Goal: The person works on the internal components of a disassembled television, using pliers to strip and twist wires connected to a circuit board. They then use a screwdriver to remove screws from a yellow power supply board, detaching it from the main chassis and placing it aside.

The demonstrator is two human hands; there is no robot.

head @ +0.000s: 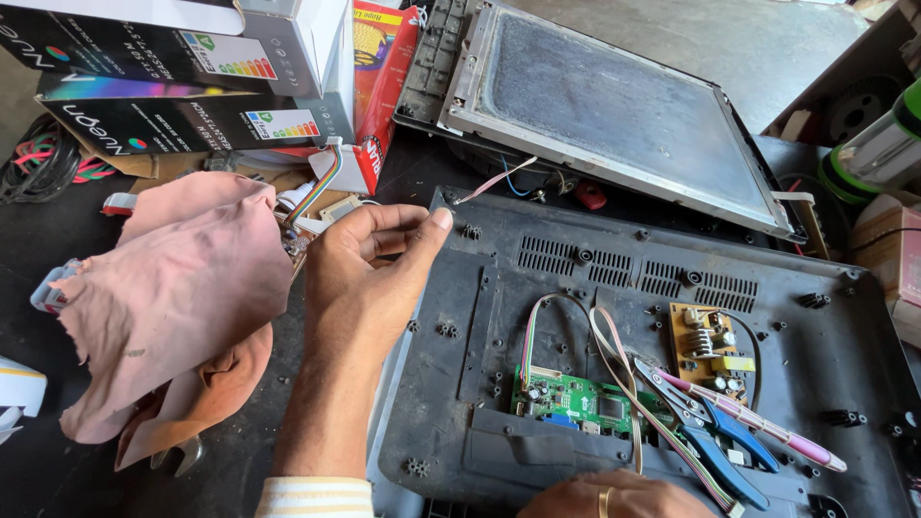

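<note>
L hand (pixel 360 278) is raised over the top-left corner of the black plastic monitor back cover (pixel 537 317), which lies inner face up on the dark counter (pixel 29 259). Its grip is narrow: thumb and forefinger curl toward each other w/ a small gap. Whether sth tiny, e.g. a screw, sits between them I can't tell. R hand (pixel 614 497), ring on one finger, lies flat on the cover's near edge; grip looks relaxed, nothing visibly in it, though most of it is out of frame.

Risks, as I judge them: any small part pinched there could drop into the cover's ribs and vents, or roll under the pink crumpled cloth (pixel 173 297) just left of the hand. The thin ribbon cable (pixel 624 384) looping from the green circuit board (pixel 576 398) runs under the blue-handled pliers (pixel 715 432); shifting the cover could snag it.

Cover corner is right under L fingertips, board near R hand.
</note>
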